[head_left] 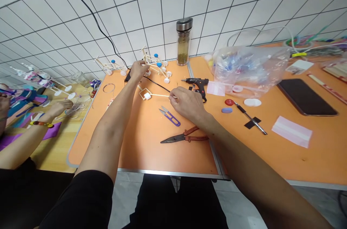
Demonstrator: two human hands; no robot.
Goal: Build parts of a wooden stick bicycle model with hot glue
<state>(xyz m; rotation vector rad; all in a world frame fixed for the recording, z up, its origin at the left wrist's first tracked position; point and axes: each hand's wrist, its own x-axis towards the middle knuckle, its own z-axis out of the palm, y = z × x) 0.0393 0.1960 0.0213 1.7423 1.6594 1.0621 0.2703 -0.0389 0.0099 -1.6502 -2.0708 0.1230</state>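
Right hand (187, 104) pinches a wooden stick (159, 95).

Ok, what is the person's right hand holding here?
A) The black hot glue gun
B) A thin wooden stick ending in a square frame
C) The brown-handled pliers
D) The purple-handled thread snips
B: the right hand pinches the end of a thin wooden stick, which runs to a small square frame with a white cap.

Head-worn view, facing forward and down
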